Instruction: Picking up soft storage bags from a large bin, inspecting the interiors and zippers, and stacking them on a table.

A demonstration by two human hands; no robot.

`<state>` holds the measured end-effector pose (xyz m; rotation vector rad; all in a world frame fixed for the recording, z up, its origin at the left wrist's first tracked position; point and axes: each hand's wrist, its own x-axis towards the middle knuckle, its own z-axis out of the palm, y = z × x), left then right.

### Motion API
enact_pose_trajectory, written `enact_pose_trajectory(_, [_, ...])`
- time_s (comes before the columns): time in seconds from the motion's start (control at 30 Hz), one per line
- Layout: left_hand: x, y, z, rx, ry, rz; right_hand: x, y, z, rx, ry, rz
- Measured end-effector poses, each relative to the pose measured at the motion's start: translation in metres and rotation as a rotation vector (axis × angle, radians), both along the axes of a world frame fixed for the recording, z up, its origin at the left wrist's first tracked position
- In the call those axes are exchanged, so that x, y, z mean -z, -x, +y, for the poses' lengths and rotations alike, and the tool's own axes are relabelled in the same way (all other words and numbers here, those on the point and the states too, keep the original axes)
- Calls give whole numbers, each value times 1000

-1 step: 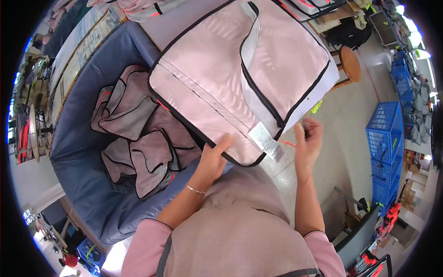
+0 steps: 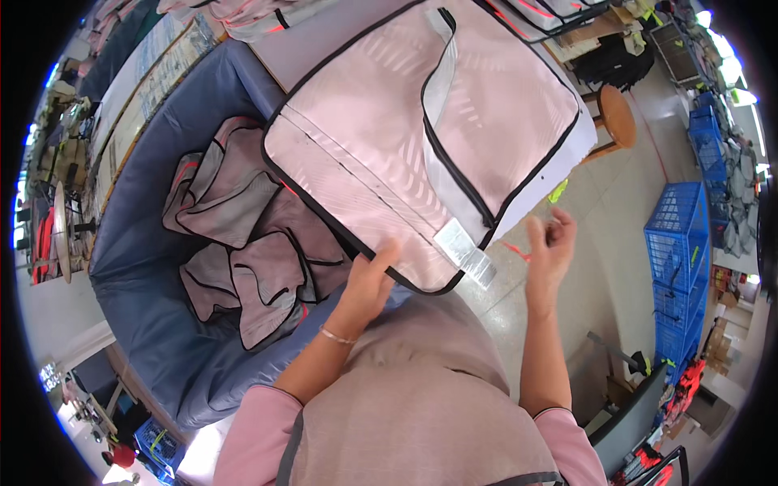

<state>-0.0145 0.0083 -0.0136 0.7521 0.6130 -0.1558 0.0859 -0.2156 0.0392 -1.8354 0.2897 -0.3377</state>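
Observation:
A large pink fabric bag piece (image 2: 356,113) with black-bound edges lies on a pale tabletop before me. Over its face runs a loose grey strip with a black edge (image 2: 438,150), and a clear-and-white tag (image 2: 466,249) hangs near its close corner. My left hand (image 2: 369,283) pinches the close left edge, thumb on top. Off the right side of that corner, my right hand (image 2: 551,255) is raised with curled fingers, apart from the fabric. Something small and dark may be inside them, but I cannot make it out. A red strand (image 2: 514,249) shows beside it.
To the left, a padded blue bin (image 2: 138,267) holds several pink-grey sewn pieces (image 2: 271,275). A wooden stool (image 2: 616,117) stands beyond the table's right side. Blue crates (image 2: 677,235) are stacked on the right, and more pink pieces (image 2: 251,18) lie at the far edge.
My right hand has shifted slightly right and turned a little. The bag piece and my left hand's hold stay nearly the same.

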Motion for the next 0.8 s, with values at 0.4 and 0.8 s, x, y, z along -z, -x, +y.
enact_pose_trajectory(0.4, [-62,-129,171,-289,-1624,-216,60,-50,1,-6,-238,256])
enact_pose_trajectory(0.8, [52,-105,126,-41,-1203,-109,89,-65,-12,129,10,338])
